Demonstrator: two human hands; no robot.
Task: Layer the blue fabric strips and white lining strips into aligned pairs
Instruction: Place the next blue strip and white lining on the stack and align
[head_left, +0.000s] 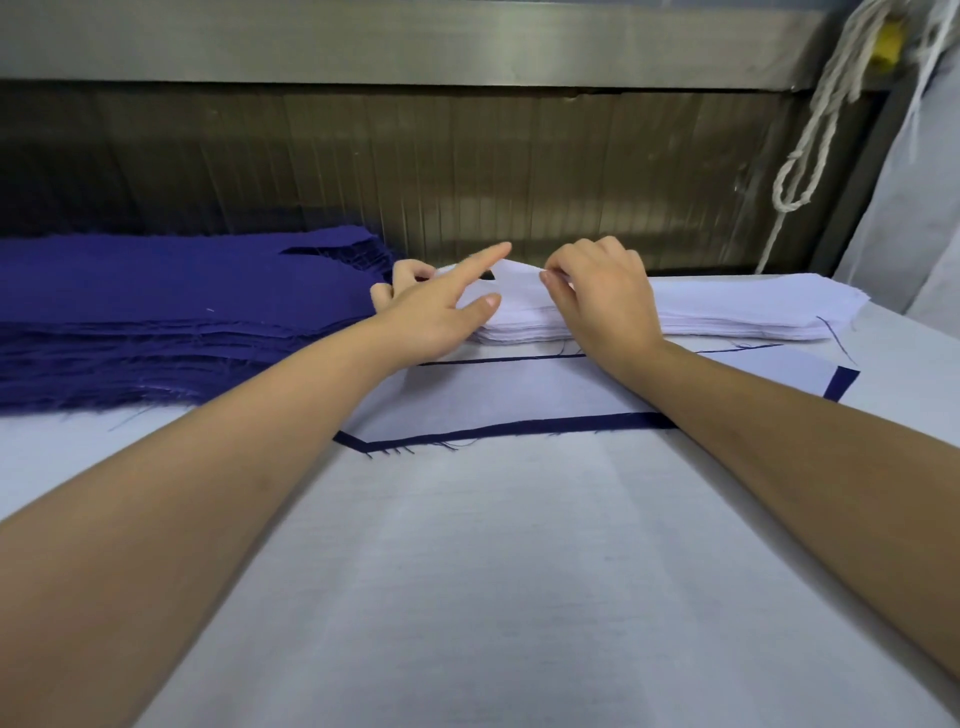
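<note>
A thick stack of blue fabric strips (171, 306) lies at the left, frayed along its edges. Beside it on the right sits a stack of white lining strips (727, 306). In front of both lies a layered pair (519, 395), a white strip on a blue one with a blue border showing. My right hand (602, 296) pinches the lifted left end of the top white strip (514, 283). My left hand (441, 306) rests at the same end of the white stack, forefinger straight, thumb against the stack's edge, other fingers curled.
The work surface is a pale cloth-covered table (493, 571). A dark ribbed panel under a metal rail (415, 41) stands behind the stacks. White cords (815, 130) hang at the far right next to a grey padded wall.
</note>
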